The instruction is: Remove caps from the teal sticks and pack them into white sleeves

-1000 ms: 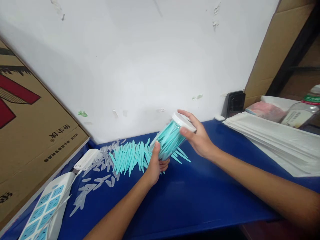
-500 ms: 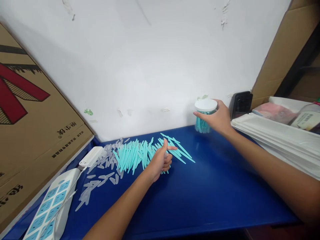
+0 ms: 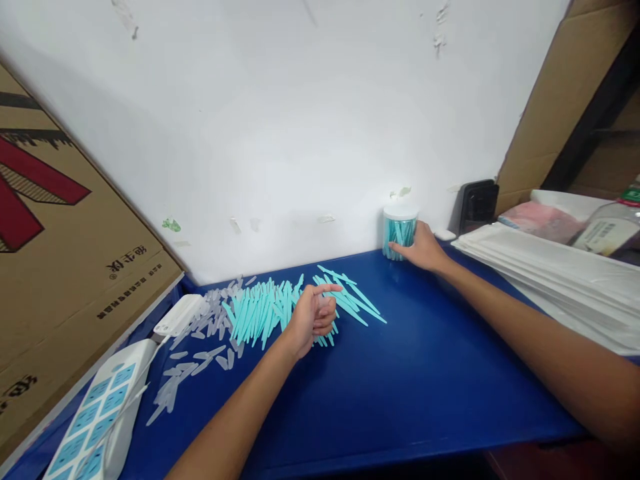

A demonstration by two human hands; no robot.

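A clear jar (image 3: 399, 233) with a white lid stands upright on the blue table by the wall, filled with turquoise sticks. My right hand (image 3: 421, 248) is wrapped around its right side, thumb in front, with the other fingers mostly hidden behind. Over the pile of flat turquoise plastic sticks (image 3: 257, 308), my left hand (image 3: 314, 319) holds nothing. Its index finger points right while the others curl loosely. A few turquoise sticks (image 3: 357, 300) lie fanned out just right of that hand. Translucent pale sticks (image 3: 200, 353) are scattered on the left.
A white power strip (image 3: 107, 407) and a white adapter block (image 3: 179, 315) lie along the left edge. Behind them leans a printed cardboard box (image 3: 75, 233). White sheets (image 3: 530, 273), a bottle (image 3: 607, 223) and a black object (image 3: 477, 207) are at the right.
The jar has come down onto the table near the wall, and my right hand has slid lower on it. My left hand's raised thumb has lowered.
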